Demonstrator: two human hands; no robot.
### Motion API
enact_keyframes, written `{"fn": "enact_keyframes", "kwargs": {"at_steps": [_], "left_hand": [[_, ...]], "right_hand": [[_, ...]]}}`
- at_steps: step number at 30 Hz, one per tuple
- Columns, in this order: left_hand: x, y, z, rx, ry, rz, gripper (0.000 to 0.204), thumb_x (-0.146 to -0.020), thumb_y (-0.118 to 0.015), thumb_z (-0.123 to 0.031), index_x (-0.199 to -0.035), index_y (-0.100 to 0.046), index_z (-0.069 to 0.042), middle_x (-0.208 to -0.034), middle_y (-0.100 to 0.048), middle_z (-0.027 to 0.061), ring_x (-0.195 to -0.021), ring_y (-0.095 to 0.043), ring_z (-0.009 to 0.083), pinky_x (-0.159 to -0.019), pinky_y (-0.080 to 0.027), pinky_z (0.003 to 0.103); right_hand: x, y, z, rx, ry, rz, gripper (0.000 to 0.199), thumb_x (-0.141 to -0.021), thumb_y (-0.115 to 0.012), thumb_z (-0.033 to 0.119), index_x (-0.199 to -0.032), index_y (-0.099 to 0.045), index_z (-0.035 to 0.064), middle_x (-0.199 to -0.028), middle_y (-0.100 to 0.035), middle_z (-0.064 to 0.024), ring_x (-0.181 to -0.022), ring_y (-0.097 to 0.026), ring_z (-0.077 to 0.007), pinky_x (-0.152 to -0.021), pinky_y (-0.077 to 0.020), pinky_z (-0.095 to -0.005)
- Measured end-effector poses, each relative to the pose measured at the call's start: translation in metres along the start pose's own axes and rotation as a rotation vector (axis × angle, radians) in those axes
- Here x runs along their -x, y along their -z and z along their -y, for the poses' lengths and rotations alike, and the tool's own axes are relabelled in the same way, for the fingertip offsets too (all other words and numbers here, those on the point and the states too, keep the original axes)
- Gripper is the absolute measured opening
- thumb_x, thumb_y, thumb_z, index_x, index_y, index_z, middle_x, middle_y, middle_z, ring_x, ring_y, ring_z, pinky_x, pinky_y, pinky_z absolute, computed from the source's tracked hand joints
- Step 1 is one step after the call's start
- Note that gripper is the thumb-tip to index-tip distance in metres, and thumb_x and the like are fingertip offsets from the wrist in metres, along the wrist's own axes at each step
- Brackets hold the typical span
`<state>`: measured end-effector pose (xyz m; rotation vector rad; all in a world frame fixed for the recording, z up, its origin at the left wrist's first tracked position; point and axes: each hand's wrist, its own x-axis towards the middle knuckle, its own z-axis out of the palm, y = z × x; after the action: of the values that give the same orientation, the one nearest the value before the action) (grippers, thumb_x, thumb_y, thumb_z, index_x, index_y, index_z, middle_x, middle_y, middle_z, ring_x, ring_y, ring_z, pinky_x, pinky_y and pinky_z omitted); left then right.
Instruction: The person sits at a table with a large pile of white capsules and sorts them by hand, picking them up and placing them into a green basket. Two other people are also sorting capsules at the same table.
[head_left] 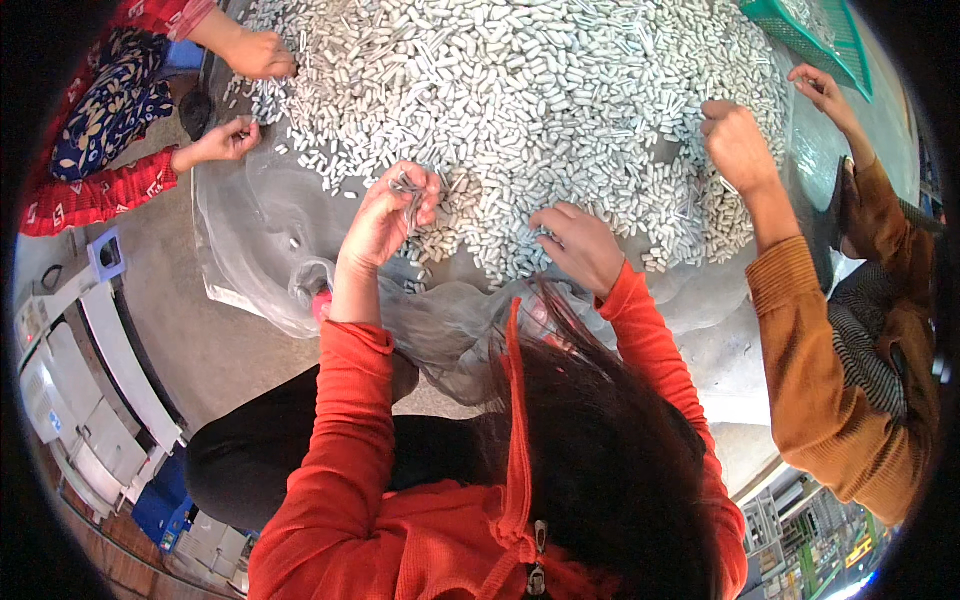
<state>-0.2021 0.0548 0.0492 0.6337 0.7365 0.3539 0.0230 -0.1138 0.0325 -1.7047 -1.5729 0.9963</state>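
A broad heap of small whitish-grey, rod-like pieces (480,110) covers the work surface in front of me. My left hand (372,222) is raised at the near edge of the heap, palm turned up, its fingers curled round a bunch of grey pieces (408,200). To its right, my right hand (585,248) reaches down onto the near side of the heap. Its fingers are bent in toward the pieces, and whatever lies between the fingertips is too small to make out. Both forearms are in red sleeves.
Sheer grey netting (440,325) bunches along the near edge. At the left, a co-worker's two hands (262,54) pick at the heap; a brown-sleeved co-worker's hand (738,145) is over its right side. A green basket (850,50) stands at the far right.
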Motion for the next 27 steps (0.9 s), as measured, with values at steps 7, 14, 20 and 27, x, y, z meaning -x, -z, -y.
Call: {"fn": "enact_keyframes", "kwargs": {"at_steps": [7, 14, 20, 27], "left_hand": [[-0.012, 0.031, 0.034, -1.217, -0.186, -0.676, 0.038, -0.080, -0.066, -0.039, -0.077, -0.066, -0.001, -0.059, -0.060, 0.0071, -0.052, -0.056, 0.0191, -0.056, -0.045, 0.032], [-0.018, -0.003, 0.054, -1.358, -0.301, -0.639, 0.028, -0.073, -0.074, -0.025, -0.083, -0.065, -0.001, -0.080, -0.063, 0.0204, -0.073, -0.061, 0.0348, -0.067, -0.048, 0.038], [0.002, 0.015, 0.029, -0.456, 0.100, -0.374, 0.010, -0.080, -0.059, -0.011, -0.085, -0.051, -0.006, -0.074, -0.047, -0.0025, -0.065, -0.045, 0.0111, -0.059, -0.039, 0.025], [0.004, 0.014, 0.002, -0.074, -0.043, -0.068, 0.014, -0.085, -0.056, -0.020, -0.083, -0.046, -0.010, -0.076, -0.043, -0.0012, -0.067, -0.038, 0.0089, -0.057, -0.033, 0.023]], "right_hand": [[-0.007, 0.000, 0.006, 0.053, -0.002, -0.018, 0.008, -0.078, -0.060, 0.011, -0.085, -0.057, 0.0078, -0.079, -0.052, -0.0095, -0.075, -0.055, -0.0286, -0.064, -0.0451, -0.0369], [-0.025, 0.011, 0.016, -0.735, -0.177, -0.123, 0.005, -0.086, -0.056, 0.003, -0.090, -0.052, 0.0036, -0.088, -0.053, -0.0048, -0.076, -0.051, -0.0136, -0.069, -0.0415, -0.0239], [-0.048, 0.021, 0.033, -1.589, -0.310, -0.109, 0.024, -0.091, -0.049, 0.005, -0.114, -0.052, 0.0001, -0.089, -0.055, -0.0051, -0.078, -0.054, -0.0143, -0.075, -0.0472, -0.0305], [-0.098, -0.015, 0.029, -0.642, -0.032, -0.060, 0.013, -0.085, -0.051, 0.002, -0.095, -0.059, 0.0060, -0.091, -0.060, -0.0056, -0.071, -0.057, -0.0156, -0.068, -0.0487, -0.0280]]}}
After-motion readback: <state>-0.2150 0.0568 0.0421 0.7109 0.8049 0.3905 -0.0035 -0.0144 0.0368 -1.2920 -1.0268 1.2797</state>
